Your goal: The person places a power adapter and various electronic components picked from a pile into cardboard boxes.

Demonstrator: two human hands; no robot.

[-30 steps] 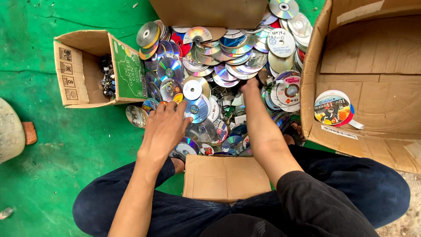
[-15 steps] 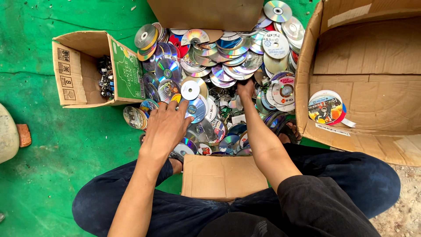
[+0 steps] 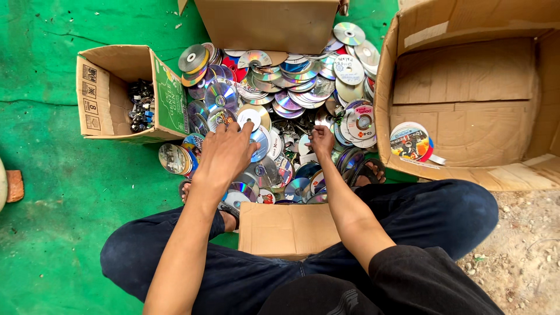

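A large heap of loose shiny discs (image 3: 291, 93) lies on the green mat between my knees and the boxes. My left hand (image 3: 224, 154) rests palm down on the heap's left side, fingers apart. Its fingertips touch a white disc (image 3: 249, 116). My right hand (image 3: 322, 142) is in the middle of the heap with its fingers curled down among the discs. What those fingers hold, if anything, is hidden. A small closed cardboard box (image 3: 286, 230) sits on my lap below both hands.
On the left, an open cardboard box (image 3: 96, 96) holds small dark parts. A big open box (image 3: 466, 105) lies on its side at right with a few discs (image 3: 409, 142) inside. Another box (image 3: 268, 23) stands behind the heap. Gravel shows at bottom right.
My left hand has slid forward until its fingertips reach the white disc. My right hand has drawn back toward me from farther up the heap.
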